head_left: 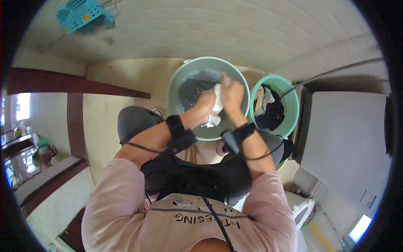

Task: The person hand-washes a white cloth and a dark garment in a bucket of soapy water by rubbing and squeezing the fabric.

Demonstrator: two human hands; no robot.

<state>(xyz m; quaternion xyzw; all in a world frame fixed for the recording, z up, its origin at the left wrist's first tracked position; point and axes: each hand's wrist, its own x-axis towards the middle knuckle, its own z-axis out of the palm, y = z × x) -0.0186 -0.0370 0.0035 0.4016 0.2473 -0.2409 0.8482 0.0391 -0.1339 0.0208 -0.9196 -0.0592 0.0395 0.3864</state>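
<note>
One white cloth [218,99], partly hidden, pinched by left fingers [206,98], right fingers [231,88]; basin's [174,89] dark mass [190,91] indistinct.

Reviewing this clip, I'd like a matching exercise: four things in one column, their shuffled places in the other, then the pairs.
Things
1. White cloth
2. Large basin
3. Smaller green basin
4. Blue perforated holder

Places
A. On the wall, at the picture's upper left
B. To the right, with clothing inside
C. Between left hand and right hand
D. Beneath both hands

Pairs: 1-C, 2-D, 3-B, 4-A
</note>
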